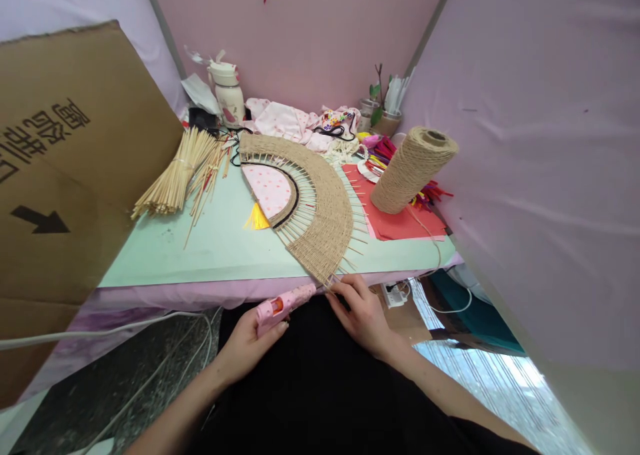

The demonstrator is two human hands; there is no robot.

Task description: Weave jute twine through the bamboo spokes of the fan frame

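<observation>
A pink glue gun (286, 306) is gripped in my left hand (255, 338), its nozzle pointing right at the near corner of a woven fan (327, 225). My right hand (361, 311) pinches that same corner at the table's front edge, where thin stick ends and twine meet; exactly what lies between the fingertips is too small to make out. The fan is an arc of brown twine woven over thin sticks, with a pink dotted half-round centre (270, 187) edged in black and twine. A yellow tassel (257, 217) lies against its left side.
A big twine spool (414, 169) stands tilted on red sheets (400, 226) at the right. Bundled sticks (175, 175) lie left, beside a large cardboard box (90, 141). A bottle (229, 95), pink cloth (285, 123) and potted plant (377, 105) line the back. White cables (150, 318) hang below left.
</observation>
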